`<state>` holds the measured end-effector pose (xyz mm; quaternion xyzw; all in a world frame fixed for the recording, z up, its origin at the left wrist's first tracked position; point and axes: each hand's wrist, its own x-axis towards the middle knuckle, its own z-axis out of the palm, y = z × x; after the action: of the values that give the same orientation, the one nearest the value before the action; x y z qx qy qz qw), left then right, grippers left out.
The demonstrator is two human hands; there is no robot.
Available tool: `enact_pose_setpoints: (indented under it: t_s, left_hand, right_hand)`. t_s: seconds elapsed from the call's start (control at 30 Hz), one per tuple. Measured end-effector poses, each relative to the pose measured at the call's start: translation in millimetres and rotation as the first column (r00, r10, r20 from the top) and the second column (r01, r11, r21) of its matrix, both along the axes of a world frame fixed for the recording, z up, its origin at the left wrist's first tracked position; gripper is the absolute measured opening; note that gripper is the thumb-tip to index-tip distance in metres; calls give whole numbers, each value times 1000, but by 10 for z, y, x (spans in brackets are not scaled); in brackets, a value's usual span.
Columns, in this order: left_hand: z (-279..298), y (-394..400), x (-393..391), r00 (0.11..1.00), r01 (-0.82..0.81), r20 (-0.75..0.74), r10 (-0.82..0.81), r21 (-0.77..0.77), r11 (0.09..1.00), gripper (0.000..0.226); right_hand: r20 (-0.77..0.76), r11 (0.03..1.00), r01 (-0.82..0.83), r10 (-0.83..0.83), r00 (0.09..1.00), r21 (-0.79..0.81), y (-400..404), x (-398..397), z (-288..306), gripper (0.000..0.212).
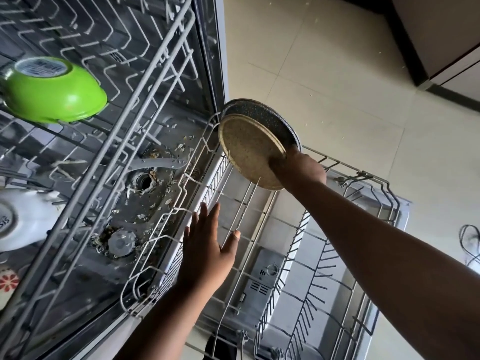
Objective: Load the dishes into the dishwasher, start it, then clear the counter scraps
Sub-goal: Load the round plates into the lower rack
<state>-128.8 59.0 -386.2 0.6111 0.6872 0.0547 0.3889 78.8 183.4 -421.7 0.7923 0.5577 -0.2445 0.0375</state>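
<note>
My right hand [298, 170] grips two stacked plates at the far end of the pulled-out lower rack [306, 245]: a tan speckled plate [246, 149] in front and a dark speckled plate [265, 118] behind it, both held on edge above the rack's tines. My left hand [207, 245] hovers flat with straight fingers over the rack's near left side, holding nothing. A green bowl [54, 92] and a white bowl [23, 219] sit upside down in the upper rack [124, 126] at the left.
Food scraps litter the dishwasher tub floor [155, 198] around the spray arm and filter. The open door [270, 276] lies under the lower rack. Beige floor tiles [337, 74] stretch to the right, with dark cabinet bases [428, 79] at top right and a black cable [470, 240].
</note>
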Motion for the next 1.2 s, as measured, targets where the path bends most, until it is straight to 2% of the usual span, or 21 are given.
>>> enact_pose_setpoints:
  t_s: [0.1,0.23,0.3,0.43,0.53,0.6,0.73,0.83,0.9,0.97,1.1,1.2]
  left_hand:
    - [-8,-78,-29,997,27,-66,-31,-64,998,75]
    - [58,-227,-106,990,37,-130,-55,-137,990,77]
    - [149,-327,-124,983,54,-165,-83,-176,983,78]
    - [499,-562,-175,968,96,-211,-135,-189,977,78]
    - [823,-860,-253,948,113,-271,-170,-213,971,87]
    - [971,-1088,-296,940,102,-297,-169,-227,969,96]
    - [1330,-1665,-512,937,22,-335,-100,-229,973,96]
    - [1615,-2112,-658,943,-45,-331,-32,-224,974,123]
    - [1787,-2425,-802,935,-119,-352,36,-217,969,131]
    - [1898,-2735,-935,923,-200,-366,116,-200,959,120]
    - [1961,-3457,-1183,867,-379,-399,300,-135,916,71]
    - [2068,-4048,-1302,815,-444,-437,379,-53,894,70]
  right_hand:
    - [12,998,-50,50,999,-36,-95,20,48,52]
    - [-144,999,50,-52,988,-18,-341,58,213,48]
    - [-136,999,44,-45,990,-12,-560,70,329,49]
    - [-105,988,-116,106,989,-97,-1131,15,660,54]
    - [-107,932,-331,318,942,-144,-1613,-131,927,56]
    - [-100,869,-471,461,882,-151,-1861,-256,1090,57]
    - [-28,683,-724,725,688,-101,-2241,-649,1511,59]
    - [-23,559,-828,828,560,-33,-2479,-937,1732,63]
    - [-71,485,-872,870,488,-62,-2669,-1153,1850,65]
    - [-66,386,-921,919,388,-52,-2849,-1367,1982,68]
    - [-32,187,-979,981,190,-78,-3252,-1797,2208,72]
    - [-9,49,-996,999,50,-81,-3660,-2133,2374,75]
